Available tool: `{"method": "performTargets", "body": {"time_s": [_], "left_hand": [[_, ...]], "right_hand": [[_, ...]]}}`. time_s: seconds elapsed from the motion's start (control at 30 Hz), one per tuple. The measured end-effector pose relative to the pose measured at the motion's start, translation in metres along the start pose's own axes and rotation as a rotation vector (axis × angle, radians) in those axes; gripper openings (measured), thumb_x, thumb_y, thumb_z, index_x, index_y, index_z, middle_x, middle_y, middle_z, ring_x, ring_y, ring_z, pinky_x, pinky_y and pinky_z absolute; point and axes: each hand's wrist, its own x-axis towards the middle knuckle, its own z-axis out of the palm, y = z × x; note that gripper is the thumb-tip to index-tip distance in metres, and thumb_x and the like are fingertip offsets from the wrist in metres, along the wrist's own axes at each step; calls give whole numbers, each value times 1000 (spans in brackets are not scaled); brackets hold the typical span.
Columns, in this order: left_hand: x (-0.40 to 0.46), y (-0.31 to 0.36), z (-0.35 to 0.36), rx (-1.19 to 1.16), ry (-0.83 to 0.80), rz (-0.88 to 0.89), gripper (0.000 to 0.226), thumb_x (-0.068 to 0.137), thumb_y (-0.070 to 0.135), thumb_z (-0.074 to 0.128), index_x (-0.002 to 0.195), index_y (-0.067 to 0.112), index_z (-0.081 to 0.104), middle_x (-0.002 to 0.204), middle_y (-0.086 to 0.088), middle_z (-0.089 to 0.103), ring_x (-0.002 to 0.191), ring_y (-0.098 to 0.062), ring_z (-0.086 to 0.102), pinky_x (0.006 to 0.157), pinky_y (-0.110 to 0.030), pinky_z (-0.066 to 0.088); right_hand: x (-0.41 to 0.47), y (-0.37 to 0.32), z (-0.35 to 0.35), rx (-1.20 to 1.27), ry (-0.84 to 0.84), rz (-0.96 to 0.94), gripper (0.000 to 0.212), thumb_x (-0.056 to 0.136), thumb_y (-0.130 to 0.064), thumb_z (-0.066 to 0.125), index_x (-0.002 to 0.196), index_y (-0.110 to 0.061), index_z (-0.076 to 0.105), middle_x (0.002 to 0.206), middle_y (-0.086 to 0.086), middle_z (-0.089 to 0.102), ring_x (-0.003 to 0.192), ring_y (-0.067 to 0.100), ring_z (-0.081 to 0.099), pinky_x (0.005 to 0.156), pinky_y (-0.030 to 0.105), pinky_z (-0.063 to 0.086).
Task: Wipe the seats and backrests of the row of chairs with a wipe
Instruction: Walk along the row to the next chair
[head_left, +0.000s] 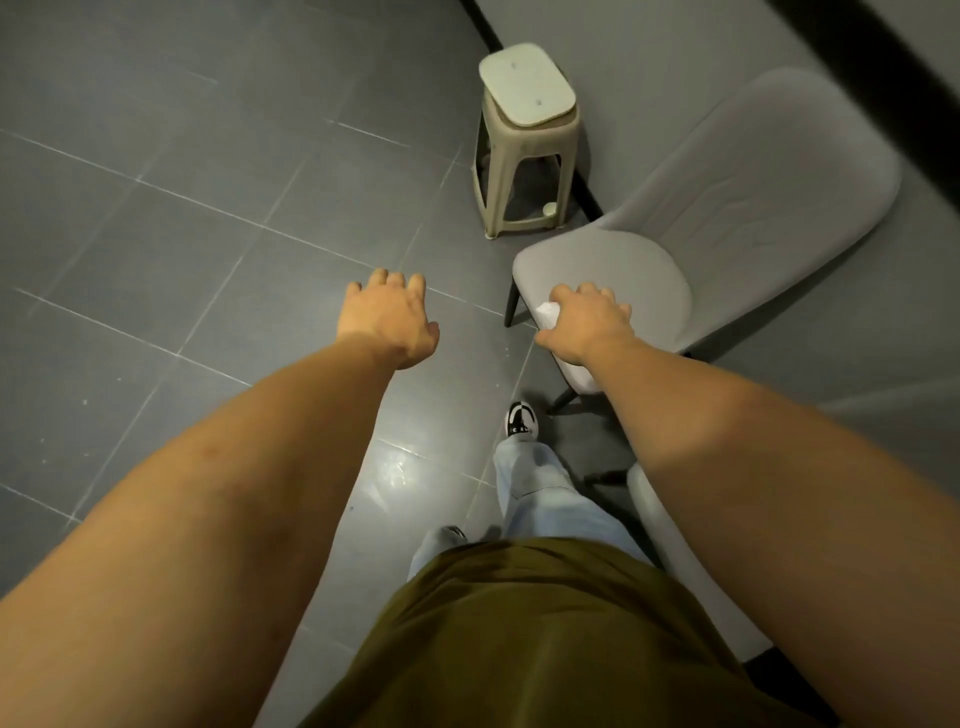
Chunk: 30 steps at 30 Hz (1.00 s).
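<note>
Grey chair stands against the wall. Right hand grips a white wipe at the seat's front edge; the wipe is mostly hidden. Left hand hangs relaxed, holding nothing, over the floor.

Two chairs (grey), one stool.

Right hand presses a white wipe on the grey chair seat; left hand hovers
</note>
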Motion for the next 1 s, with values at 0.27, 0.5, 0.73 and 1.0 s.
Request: {"method": "performTargets", "body": {"time_s": [0.27, 0.5, 0.73, 1.0], "left_hand": [[136, -7, -40, 38, -12, -35, 54, 85, 55, 40, 122, 16, 44, 120, -10, 56, 118, -30, 44, 97, -50, 38], [232, 25, -69, -24, 23, 45, 66, 85, 57, 38, 137, 16, 35, 137, -11, 48, 134, -31, 33, 106, -53, 31], [306, -28, -76, -29, -29, 11, 65, 84, 56, 40, 135, 16, 37, 136, -11, 49, 134, -31, 31, 106, -53, 29], [413, -123, -71, -2, -68, 49, 65, 84, 56, 39, 135, 16, 38, 136, -12, 49, 133, -32, 33, 106, -54, 29]], "right_hand": [[141, 7, -45, 56, -31, -43, 57, 83, -50, 64, 132, -26, 49, 128, 10, 50, 118, 33, 44, 84, 43, 33], [231, 18, -78, 21, -89, -37, 57, 86, -49, 61, 135, -25, 47, 131, 10, 48, 122, 33, 43, 91, 44, 35], [300, -26, -88, 49, -129, -85, 53, 84, -46, 63, 131, -26, 50, 127, 10, 50, 117, 32, 44, 88, 43, 34], [401, -63, -121, 110, -104, 70, 50, 82, -48, 62, 125, -24, 52, 128, 9, 50, 120, 33, 42, 91, 46, 33]]}}
